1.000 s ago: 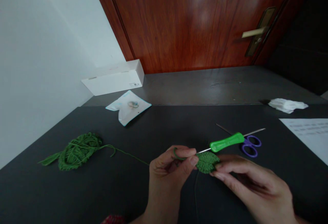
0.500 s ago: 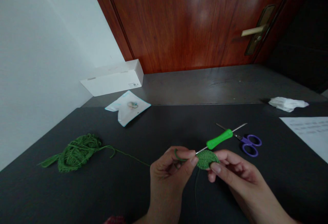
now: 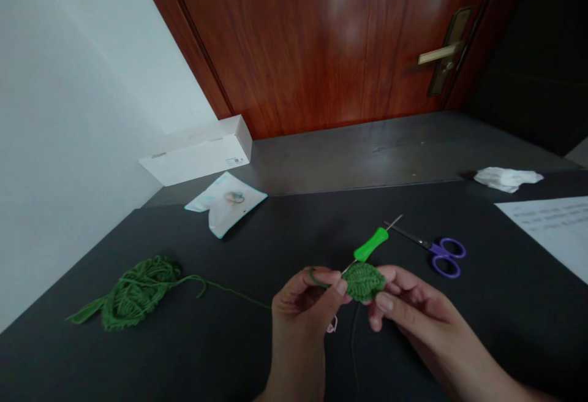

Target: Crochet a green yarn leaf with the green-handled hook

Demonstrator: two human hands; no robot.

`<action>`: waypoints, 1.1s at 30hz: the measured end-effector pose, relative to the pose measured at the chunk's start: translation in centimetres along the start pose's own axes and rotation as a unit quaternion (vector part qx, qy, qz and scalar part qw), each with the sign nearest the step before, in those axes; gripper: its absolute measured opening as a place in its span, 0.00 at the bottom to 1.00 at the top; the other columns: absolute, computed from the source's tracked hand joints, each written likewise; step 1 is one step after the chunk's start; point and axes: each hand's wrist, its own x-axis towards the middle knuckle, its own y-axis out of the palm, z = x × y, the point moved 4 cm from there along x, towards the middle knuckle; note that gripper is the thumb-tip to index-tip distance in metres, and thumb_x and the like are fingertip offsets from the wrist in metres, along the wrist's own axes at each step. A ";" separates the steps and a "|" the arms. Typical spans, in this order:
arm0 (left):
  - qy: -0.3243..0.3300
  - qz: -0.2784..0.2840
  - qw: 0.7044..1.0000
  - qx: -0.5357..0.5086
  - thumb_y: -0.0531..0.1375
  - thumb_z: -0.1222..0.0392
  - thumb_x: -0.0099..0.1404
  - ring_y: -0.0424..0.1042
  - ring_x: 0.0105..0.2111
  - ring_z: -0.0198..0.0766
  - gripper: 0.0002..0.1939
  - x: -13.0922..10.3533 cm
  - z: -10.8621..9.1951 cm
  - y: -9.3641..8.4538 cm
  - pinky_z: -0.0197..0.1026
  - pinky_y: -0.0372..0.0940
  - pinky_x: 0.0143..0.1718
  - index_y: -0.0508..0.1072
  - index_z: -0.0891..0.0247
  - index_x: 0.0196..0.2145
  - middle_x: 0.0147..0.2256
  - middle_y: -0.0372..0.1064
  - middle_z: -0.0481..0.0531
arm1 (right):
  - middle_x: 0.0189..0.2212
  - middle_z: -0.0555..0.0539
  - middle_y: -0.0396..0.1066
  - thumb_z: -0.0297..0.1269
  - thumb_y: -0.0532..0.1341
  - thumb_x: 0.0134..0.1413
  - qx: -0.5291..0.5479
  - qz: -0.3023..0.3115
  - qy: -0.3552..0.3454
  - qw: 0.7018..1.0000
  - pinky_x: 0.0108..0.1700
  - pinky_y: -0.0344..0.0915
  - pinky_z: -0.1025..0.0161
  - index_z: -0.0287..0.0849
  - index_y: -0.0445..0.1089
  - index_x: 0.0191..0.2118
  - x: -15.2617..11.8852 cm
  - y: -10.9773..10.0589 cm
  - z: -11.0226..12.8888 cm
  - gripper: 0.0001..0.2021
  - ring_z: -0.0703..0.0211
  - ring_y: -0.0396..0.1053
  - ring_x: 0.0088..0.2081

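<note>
Between my two hands is a small green crochet piece (image 3: 365, 282), with rows of stitches showing on its face. My left hand (image 3: 309, 304) pinches its left edge, where the metal tip of a crochet hook with a bright green handle (image 3: 371, 244) meets the stitches. Green yarn loops over my left index finger and runs left to a loose yarn skein (image 3: 140, 292). My right hand (image 3: 408, 307) grips the piece's right edge between thumb and fingers. A thin strand hangs below the piece. A small pink item (image 3: 332, 325), perhaps a stitch marker, shows beside my left hand.
Purple-handled scissors (image 3: 446, 256) lie right of the hook. A white packet (image 3: 234, 203) and a long white box (image 3: 197, 160) are at the back left. Crumpled white tissue (image 3: 508, 178) and a printed sheet (image 3: 551, 221) lie at the right. A wooden door stands behind.
The crochet piece has turned so more of its face shows. The hook has swung left and steeper, away from the scissors. The pink item has come into view; the camera view has tilted slightly.
</note>
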 end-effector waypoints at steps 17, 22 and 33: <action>-0.001 0.008 1.000 -0.006 0.68 0.66 0.50 0.69 0.26 0.28 0.05 0.2 0.5 0.2 0.30 0.65 0.32 0.77 0.60 0.24 0.27 0.71 0.44 | 0.26 0.51 0.74 0.39 0.68 0.51 0.027 -0.018 -0.016 0.999 0.34 0.65 0.68 0.43 0.74 0.34 0.6 -0.7 0.3 0.06 0.65 0.68 0.27; -0.011 0.016 1.000 -0.008 0.69 0.66 0.50 0.70 0.29 0.30 0.05 0.6 0.7 0.1 0.32 0.65 0.34 0.76 0.60 0.24 0.27 0.72 0.44 | 0.26 0.53 0.72 0.39 0.67 0.51 0.034 -0.003 -0.001 0.999 0.34 0.65 0.69 0.43 0.72 0.34 0.7 -0.4 0.2 0.06 0.66 0.67 0.27; -0.069 0.010 0.997 -0.035 0.68 0.65 0.51 0.71 0.29 0.35 0.05 0.8 1.3 0.0 0.37 0.65 0.32 0.75 0.63 0.26 0.27 0.73 0.49 | 0.25 0.52 0.71 0.37 0.62 0.57 -0.006 0.012 -0.001 1.000 0.35 0.67 0.68 0.41 0.70 0.32 1.0 -0.5 -0.1 0.06 0.66 0.69 0.28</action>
